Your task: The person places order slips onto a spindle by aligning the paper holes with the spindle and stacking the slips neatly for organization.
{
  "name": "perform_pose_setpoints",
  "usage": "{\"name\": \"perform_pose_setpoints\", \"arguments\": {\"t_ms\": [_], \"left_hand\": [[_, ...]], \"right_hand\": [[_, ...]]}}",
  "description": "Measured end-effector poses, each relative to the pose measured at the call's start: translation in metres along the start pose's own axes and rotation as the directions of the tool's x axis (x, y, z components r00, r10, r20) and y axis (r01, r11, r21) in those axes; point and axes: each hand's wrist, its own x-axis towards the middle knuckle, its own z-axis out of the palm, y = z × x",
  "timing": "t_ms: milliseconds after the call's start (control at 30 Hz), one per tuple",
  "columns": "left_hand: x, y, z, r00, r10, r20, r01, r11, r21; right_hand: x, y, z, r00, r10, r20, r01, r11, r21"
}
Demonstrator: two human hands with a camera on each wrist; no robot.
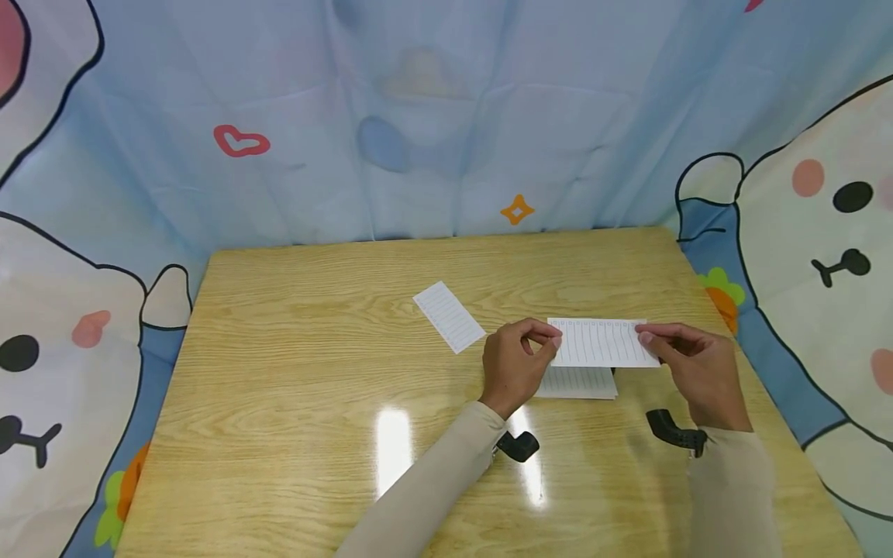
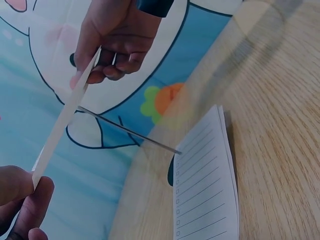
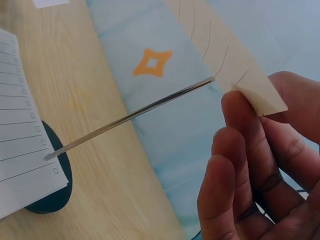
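Observation:
My left hand [image 1: 515, 363] pinches the left end of a white lined paper slip [image 1: 601, 345]. The slip's right end is between the thumb and fingers of my right hand [image 1: 710, 378], so it stretches level between both hands. Below it, a few lined slips [image 2: 204, 185] are stacked on a paper spike, whose thin metal rod [image 3: 131, 116] rises through them near one edge. The rod's tip is right at the held slip in both wrist views. Part of the spike's dark round base [image 3: 54, 192] shows from under the stack.
Another lined slip [image 1: 449, 318] lies on the wooden table [image 1: 293, 372], left of and beyond my left hand. A blue patterned curtain [image 1: 446, 116] hangs behind the table's far edge and along both sides. Dark wrist mounts [image 1: 673, 428] sit below my hands.

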Motion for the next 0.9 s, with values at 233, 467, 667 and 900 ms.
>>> {"name": "perform_pose_setpoints", "arguments": {"t_ms": [233, 467, 667, 900], "left_hand": [[0.001, 0.002, 0.003, 1.0, -0.002, -0.001, 0.002, 1.0, 0.0], [0.002, 0.002, 0.002, 1.0, 0.022, 0.006, -0.022, 1.0, -0.013], [0.003, 0.001, 0.002, 0.999, 0.033, 0.017, -0.033, 0.999, -0.025], [0.002, 0.001, 0.004, 1.0, 0.02, 0.021, -0.019, 0.999, -0.03]], "right_hand": [[-0.002, 0.004, -0.002, 1.0, -0.021, -0.003, 0.021, 0.999, -0.027], [0.002, 0.003, 0.001, 0.999, -0.042, -0.004, 0.042, 0.999, -0.029], [0.006, -0.002, 0.002, 1.0, -0.009, -0.012, 0.01, 0.998, 0.058], [0.011, -0.001, 0.003, 0.999, 0.024, -0.038, -0.018, 0.988, 0.152]]}}
